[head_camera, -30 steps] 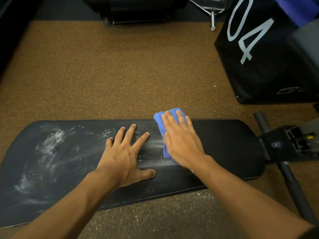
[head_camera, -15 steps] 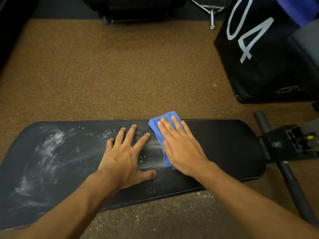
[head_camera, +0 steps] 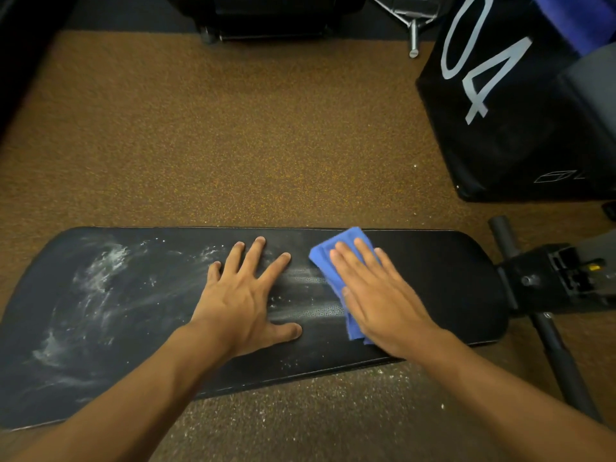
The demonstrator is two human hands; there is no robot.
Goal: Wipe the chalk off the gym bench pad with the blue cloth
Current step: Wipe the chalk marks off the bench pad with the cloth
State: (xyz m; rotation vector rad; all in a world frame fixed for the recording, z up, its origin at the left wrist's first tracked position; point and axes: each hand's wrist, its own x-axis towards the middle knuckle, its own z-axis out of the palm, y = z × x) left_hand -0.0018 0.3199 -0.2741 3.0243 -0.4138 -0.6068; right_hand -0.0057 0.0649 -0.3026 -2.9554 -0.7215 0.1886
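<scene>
A long black bench pad (head_camera: 450,278) lies across the view. White chalk smears (head_camera: 96,278) cover its left half, and a faint streak (head_camera: 306,281) runs between my hands. My right hand (head_camera: 380,295) presses flat, fingers straight, on the folded blue cloth (head_camera: 336,261) right of the pad's middle. The cloth shows beyond my fingertips and under my thumb side. My left hand (head_camera: 246,295) rests flat on the pad with its fingers spread, just left of the cloth.
Brown speckled floor (head_camera: 233,145) surrounds the pad, with chalk dust (head_camera: 350,395) on it near the front edge. The bench's black frame and bar (head_camera: 546,288) stick out at the right. A black box marked "04" (head_camera: 500,105) stands at the back right.
My right hand has slid the blue cloth to the right along the pad, leaving a wiped streak. My left hand has stayed where it was.
</scene>
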